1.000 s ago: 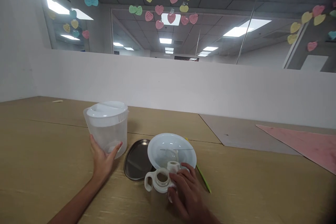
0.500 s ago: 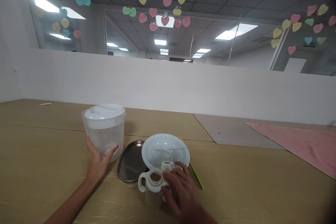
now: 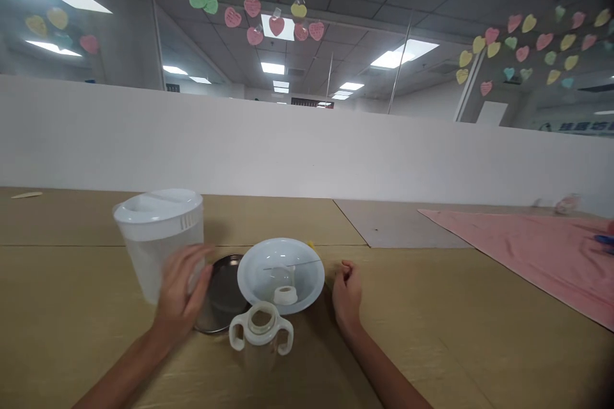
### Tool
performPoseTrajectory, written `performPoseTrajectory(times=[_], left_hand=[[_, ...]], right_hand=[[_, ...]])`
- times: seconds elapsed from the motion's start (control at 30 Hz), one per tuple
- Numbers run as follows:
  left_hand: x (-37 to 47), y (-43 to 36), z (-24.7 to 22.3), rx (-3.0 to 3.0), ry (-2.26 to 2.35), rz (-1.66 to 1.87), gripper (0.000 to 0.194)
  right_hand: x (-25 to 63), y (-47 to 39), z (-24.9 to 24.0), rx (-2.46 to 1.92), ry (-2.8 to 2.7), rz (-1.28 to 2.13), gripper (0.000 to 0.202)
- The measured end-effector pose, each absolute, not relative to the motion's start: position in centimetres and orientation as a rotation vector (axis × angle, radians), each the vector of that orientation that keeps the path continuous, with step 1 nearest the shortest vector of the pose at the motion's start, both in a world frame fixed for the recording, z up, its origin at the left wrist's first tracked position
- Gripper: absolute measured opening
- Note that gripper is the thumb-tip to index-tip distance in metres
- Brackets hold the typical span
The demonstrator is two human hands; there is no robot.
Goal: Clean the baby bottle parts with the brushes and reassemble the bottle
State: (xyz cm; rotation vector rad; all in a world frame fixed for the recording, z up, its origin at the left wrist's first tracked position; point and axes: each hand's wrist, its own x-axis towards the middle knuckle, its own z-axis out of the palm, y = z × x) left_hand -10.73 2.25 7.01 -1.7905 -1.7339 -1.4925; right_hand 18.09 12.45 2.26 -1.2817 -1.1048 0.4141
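My left hand (image 3: 180, 294) has its fingers stretched out, slightly blurred, in front of a translucent pitcher (image 3: 144, 255) with a white lid; whether it touches the pitcher I cannot tell. My right hand (image 3: 348, 295) is curled closed just right of a white bowl (image 3: 244, 276); what its fingers hold, if anything, is hidden. Inside the bowl lie a white collar-like piece (image 3: 286, 296), a clear dome-shaped piece (image 3: 281, 275) and a thin stick (image 3: 307, 262). Near me stands an uncapped clear bottle (image 3: 261, 358) with two white handles, apart from both hands.
An oval metal tray (image 3: 225, 287) lies between the pitcher and the bowl. A yellow tip (image 3: 311, 245) shows behind the bowl's rim. At right a pink cloth (image 3: 542, 249) covers part of the table, beside a grey sheet (image 3: 388, 223). A white partition (image 3: 307, 156) borders the far side.
My left hand has come off the pitcher's side toward me. My right hand has let go of the bottle and moved to the bowl's right, where the green stick was visible. The view has turned right.
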Motion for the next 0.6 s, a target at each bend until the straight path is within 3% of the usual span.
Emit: performPoseTrajectory(times=[0.17,0.33,0.6], left_hand=[[-5.2,6.3,12.4,-2.653,-1.628,-0.948,0.034],[-1.3,10.1,12.4,-2.828,-1.533,-0.445,0.032],[-1.3,12.4,10.5,-2.87,-1.48,-0.352,0.015]], right_hand=[[17.9,12.2,1.8,-1.324,-1.386,0.531,0.017],[17.8,11.5,1.8,-1.406,-1.641,0.405,0.018],[18.2,11.3,1.5,-1.611,-1.975,-0.059,0.023]])
